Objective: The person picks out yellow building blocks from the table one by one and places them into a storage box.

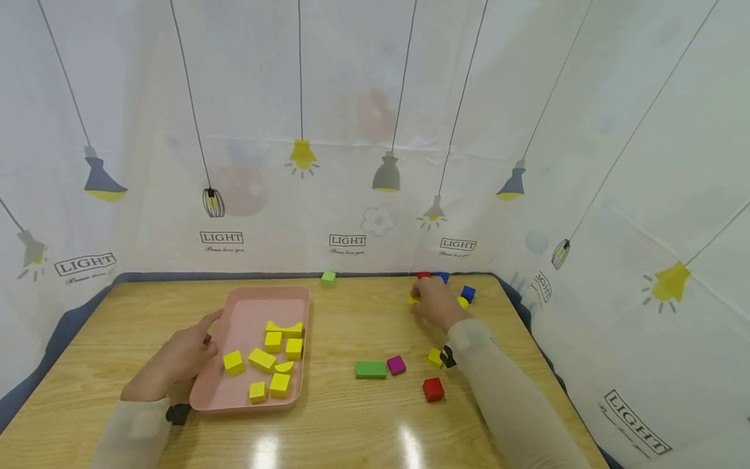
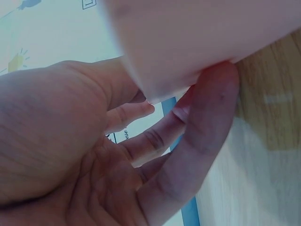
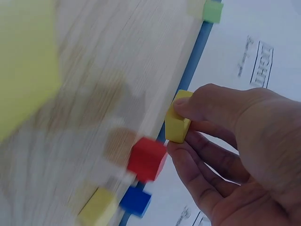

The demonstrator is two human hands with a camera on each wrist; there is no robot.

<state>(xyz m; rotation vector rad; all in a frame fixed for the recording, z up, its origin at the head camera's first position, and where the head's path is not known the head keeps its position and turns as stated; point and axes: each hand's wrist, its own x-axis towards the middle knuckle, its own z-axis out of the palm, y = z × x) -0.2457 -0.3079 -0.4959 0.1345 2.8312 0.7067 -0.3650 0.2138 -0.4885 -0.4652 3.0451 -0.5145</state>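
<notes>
A person's left hand (image 1: 178, 358) grips the edge of a pink tray (image 1: 249, 316), apparently to steady it, while the right hand (image 1: 438, 303) pinches a yellow block (image 3: 177, 127) between thumb and fingers, likely for a secure hold. Just right of the left hand, eight yellow pieces (image 1: 280, 385) lie in the tray. Around the right hand on the tabletop (image 1: 340, 423) sit two red blocks (image 1: 433, 389), two blue blocks (image 1: 468, 294) and two loose yellow blocks (image 1: 435, 357); to its left, two green blocks (image 1: 371, 370) and one magenta block (image 1: 396, 365).

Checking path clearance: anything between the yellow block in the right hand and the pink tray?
Nothing visible on the straight line from yellow block to pink tray; the long green block and purple block lie off it, on its near side.
</notes>
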